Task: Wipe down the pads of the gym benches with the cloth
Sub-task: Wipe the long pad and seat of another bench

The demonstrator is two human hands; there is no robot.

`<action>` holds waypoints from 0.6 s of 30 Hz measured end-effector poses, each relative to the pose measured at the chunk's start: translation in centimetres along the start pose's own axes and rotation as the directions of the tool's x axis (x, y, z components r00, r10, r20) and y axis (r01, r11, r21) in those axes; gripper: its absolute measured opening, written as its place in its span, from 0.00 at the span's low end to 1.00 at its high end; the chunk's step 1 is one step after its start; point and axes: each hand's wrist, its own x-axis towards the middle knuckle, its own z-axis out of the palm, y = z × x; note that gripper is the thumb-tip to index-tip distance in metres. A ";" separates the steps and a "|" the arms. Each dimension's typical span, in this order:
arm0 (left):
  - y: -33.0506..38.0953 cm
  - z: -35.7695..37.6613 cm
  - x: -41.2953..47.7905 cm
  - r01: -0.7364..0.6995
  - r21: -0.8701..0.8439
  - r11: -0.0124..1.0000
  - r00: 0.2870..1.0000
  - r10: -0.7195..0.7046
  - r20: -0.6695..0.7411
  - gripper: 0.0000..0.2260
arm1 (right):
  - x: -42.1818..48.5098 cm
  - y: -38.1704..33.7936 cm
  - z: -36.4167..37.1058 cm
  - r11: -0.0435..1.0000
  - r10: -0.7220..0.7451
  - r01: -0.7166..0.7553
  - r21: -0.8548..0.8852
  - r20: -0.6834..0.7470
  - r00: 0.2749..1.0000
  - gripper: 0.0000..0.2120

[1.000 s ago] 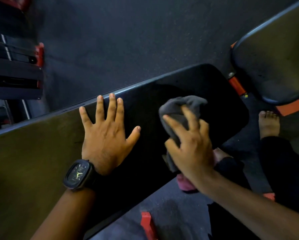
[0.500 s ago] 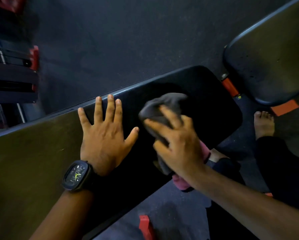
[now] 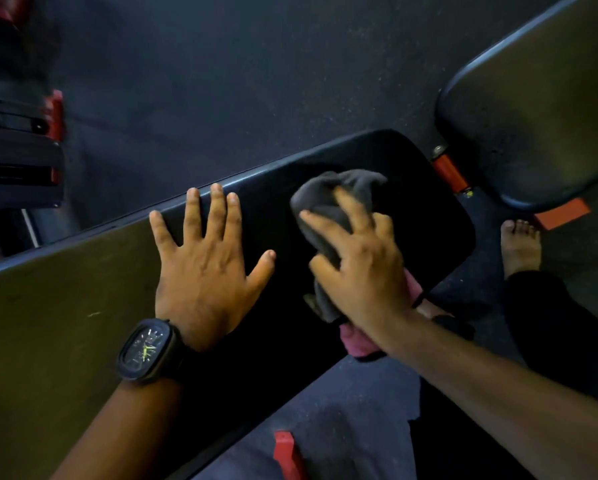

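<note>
Dark speckled rubber floor [image 3: 221,81] fills the background, and across it runs the long bench pad [image 3: 65,323], black vinyl, with a 2nd pad [image 3: 540,116] up at the right. The cloth [image 3: 325,195] is a grey rag bunched into a wad, lying on the long pad near its rounded far end, under the right hand [image 3: 360,271]. I judge it light, soft and limp. It has no shape of its own, so it wants a whole palm on top, not a pinch at 1 corner, or it will trail and fold. The pad looks firm and smooth, probably slick, and should take pressure without harm. The right hand lies on the wad with fingers spread and bent over it, clamping it against the vinyl, forearm coming in from lower right. The left hand [image 3: 200,282] rests flat on the pad just beside it, all 5 fingers straight and splayed, holding nothing — a brace, by my reading. A black watch [image 3: 148,349] sits on that wrist.
</note>
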 end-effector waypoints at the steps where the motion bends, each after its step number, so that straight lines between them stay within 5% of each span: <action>1: 0.3 0.0 0.2 0.000 0.002 1.000 1.000 0.000 0.002 0.40 | 0.5 -0.4 0.3 0.997 -0.075 0.075 0.023 -0.002 0.997 0.26; 5: 1.2 -0.2 0.7 0.003 0.001 1.000 1.000 -0.003 -0.002 0.41 | 7.2 0.4 1.2 0.959 -0.272 0.276 -0.057 0.072 0.960 0.27; 9: 1.4 -0.1 1.4 -0.003 0.023 1.000 1.000 0.002 0.018 0.41 | 9.0 4.8 0.4 0.985 0.131 -0.127 -0.116 0.028 0.991 0.28; 11: 1.4 -0.1 1.6 -0.013 0.018 1.000 1.000 0.013 0.014 0.41 | 5.2 5.4 -0.5 0.973 0.215 -0.214 -0.089 -0.004 0.977 0.28; 15: 1.9 -0.1 1.9 -0.020 0.001 1.000 1.000 0.020 0.018 0.41 | 0.1 2.1 -0.2 0.999 -0.033 0.033 0.040 -0.003 0.999 0.26; 18: 2.4 -0.1 2.1 -0.012 -0.012 1.000 1.000 0.012 -0.002 0.41 | 5.3 0.9 0.8 0.963 -0.269 0.268 0.029 0.064 0.961 0.26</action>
